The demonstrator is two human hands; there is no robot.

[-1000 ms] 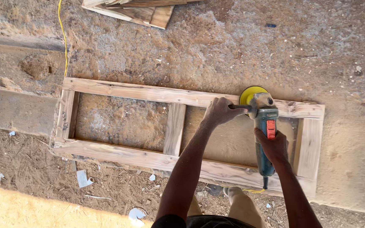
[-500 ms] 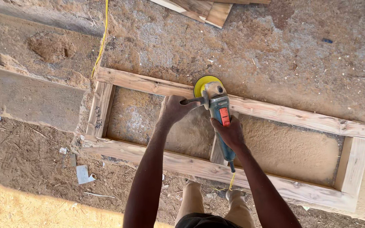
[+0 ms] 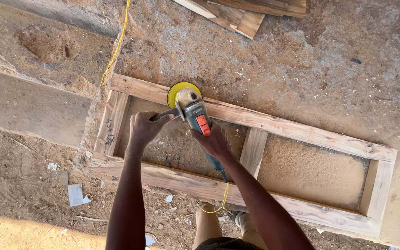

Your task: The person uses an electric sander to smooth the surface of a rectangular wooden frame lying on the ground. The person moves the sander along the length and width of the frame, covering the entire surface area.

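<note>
Grinder [image 3: 193,111] on the far rail of the frame [image 3: 297,130], both my hands clamped on it.

I have my left hand [image 3: 143,128] closed round the side handle and my right hand [image 3: 214,141] wrapped round the teal body behind the red switch; the yellow disc [image 3: 178,91] lies on the far rail near the left corner. I judge the tool heavy, rigid and prone to kick, so body plus handle is the grip. Frame: rough, stiff, grainy planks, flat on dusty sawdust ground. Yellow cord [image 3: 221,201] trails near my feet; offcuts [image 3: 244,13] far off.
</note>
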